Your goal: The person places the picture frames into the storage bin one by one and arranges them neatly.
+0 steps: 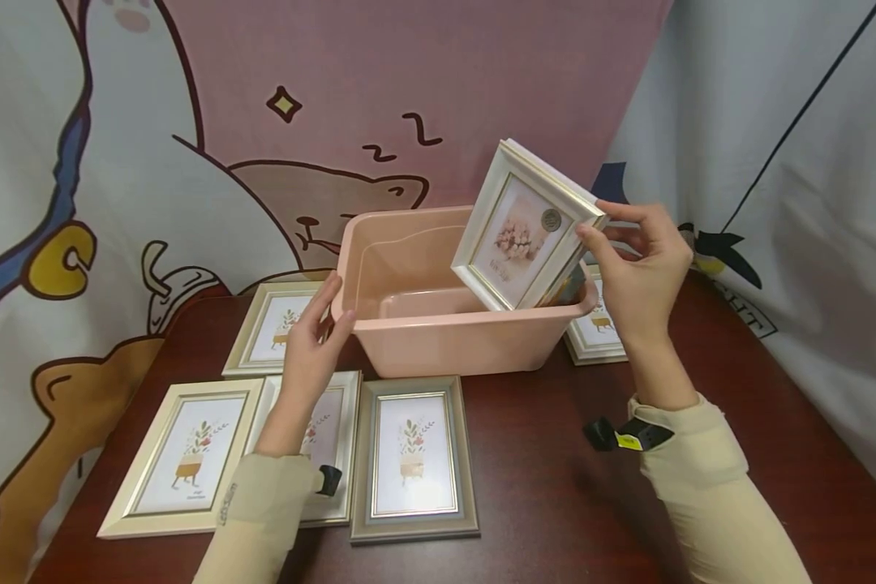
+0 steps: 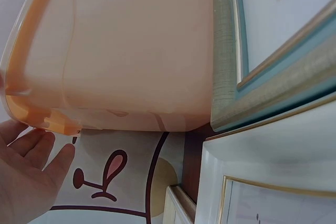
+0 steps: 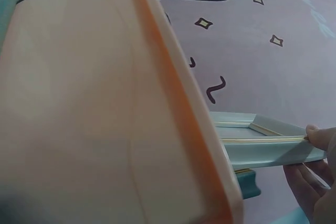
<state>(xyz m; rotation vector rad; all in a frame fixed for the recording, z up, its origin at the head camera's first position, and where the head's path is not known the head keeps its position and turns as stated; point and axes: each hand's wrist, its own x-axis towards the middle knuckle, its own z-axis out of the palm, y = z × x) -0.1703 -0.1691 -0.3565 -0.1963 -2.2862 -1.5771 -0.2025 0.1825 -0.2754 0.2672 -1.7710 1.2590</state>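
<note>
My right hand [image 1: 646,264] pinches a white picture frame [image 1: 474,235] by its right edge, thumb on the front and fingers behind. The frame has a pink flower picture with a round grey sticker and is tilted over the right part of a pink plastic bin [image 1: 445,349]. In the right wrist view the held frame [image 3: 273,150] projects past the bin's rim. My left hand [image 1: 310,349] is at the bin's left end, its fingertips at the rim; in the left wrist view its fingers [image 2: 39,153] look fairly straight. Another frame's edge [image 3: 249,183] shows under the held one.
Left of and before the bin lie a cream frame [image 1: 178,454], a white frame [image 1: 346,446] partly under my left arm, a grey-gold frame [image 1: 414,527] and another cream frame [image 1: 244,341]. One more frame [image 1: 599,355] lies right of the bin. A cartoon-print curtain [image 1: 482,81] hangs behind the dark table [image 1: 547,503].
</note>
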